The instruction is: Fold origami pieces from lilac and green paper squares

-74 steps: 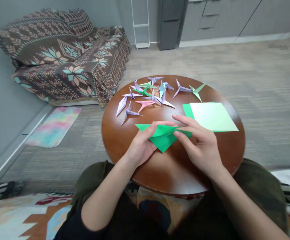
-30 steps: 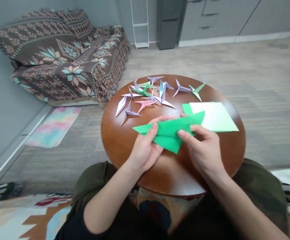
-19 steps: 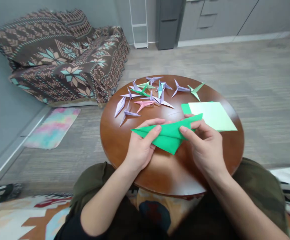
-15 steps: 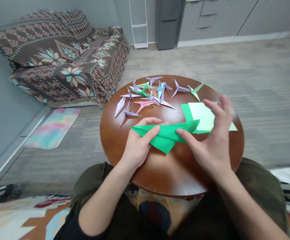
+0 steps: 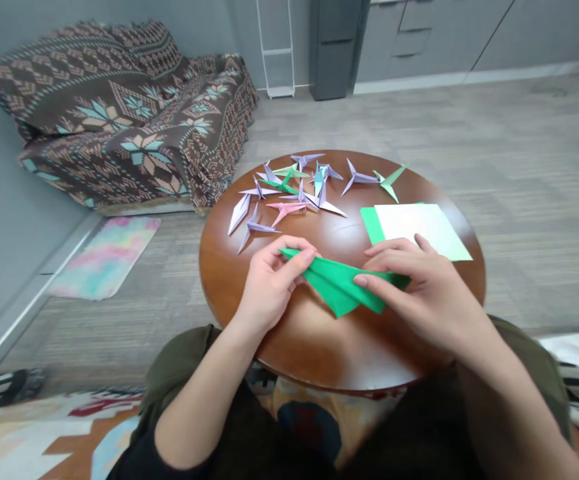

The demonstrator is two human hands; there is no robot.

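Note:
A folded green sheet of paper [image 5: 338, 283] is held above the near half of the round brown table [image 5: 309, 353]. My left hand [image 5: 276, 277] pinches its left end between thumb and fingers, with a narrow tip poking out above. On the right, my right hand [image 5: 414, 280] grips the other end, its thumb on the near face and the fingers behind. Part of the paper's right end is hidden by that hand. Just beyond it lies a stack of white and green paper sheets [image 5: 419, 223].
Several folded paper cranes, mostly purple, with a pink one [image 5: 286, 209] and green ones [image 5: 392, 181], stand on the table's far side. A patterned covered sofa [image 5: 134, 127] is at the left back, a colourful mat [image 5: 106, 257] on the floor before it.
My right hand has come down and closed on the green paper's right end; its fingers were raised and spread before. The paper now tilts down to the right, and my left fingers have curled more.

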